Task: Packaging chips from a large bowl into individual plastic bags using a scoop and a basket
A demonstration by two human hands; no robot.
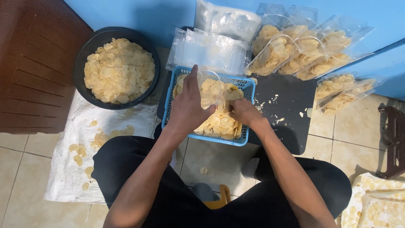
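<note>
Upright over the middle of the blue basket [249, 86], the clear bag [212, 86] is pinched by the left hand [188, 107] on its left edge, while the right hand [243, 110], nearer the chips [221, 123], closes on a handful just right of it.

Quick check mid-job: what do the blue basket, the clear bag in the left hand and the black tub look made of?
Blue basket: looks like rigid moulded plastic, with slotted lattice walls and a matte finish. Clear bag in the left hand: thin glossy plastic film, see-through, creased, with highlights. Black tub: probably plastic, with a smooth, dull, rounded rim; rubber can't be ruled out.
</note>
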